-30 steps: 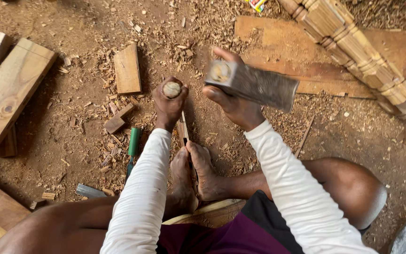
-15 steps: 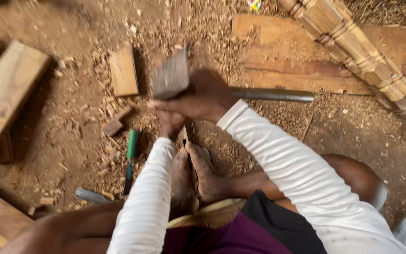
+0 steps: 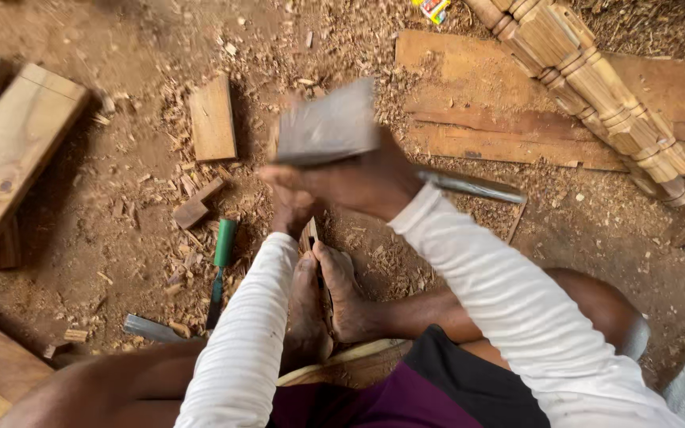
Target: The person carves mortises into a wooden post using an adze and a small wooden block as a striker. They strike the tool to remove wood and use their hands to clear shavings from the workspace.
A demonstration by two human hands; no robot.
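Grey, blurred metal block (image 3: pixel 328 125) is gripped by the right hand (image 3: pixel 366 178), above the left hand (image 3: pixel 291 212), whose grip is hidden, over the chip-covered floor (image 3: pixel 120 198).

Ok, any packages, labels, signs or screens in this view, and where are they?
Small multicoloured packet: on the sawdust-covered ground at the top edge, just left of the bundle of turned wooden posts; partly cut off, flat, yellow with red, green and blue patches.
No signs, screens or other labels visible.

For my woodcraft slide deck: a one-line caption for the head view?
Right hand swings a grey block mallet above the left hand, workpiece clamped between bare feet.
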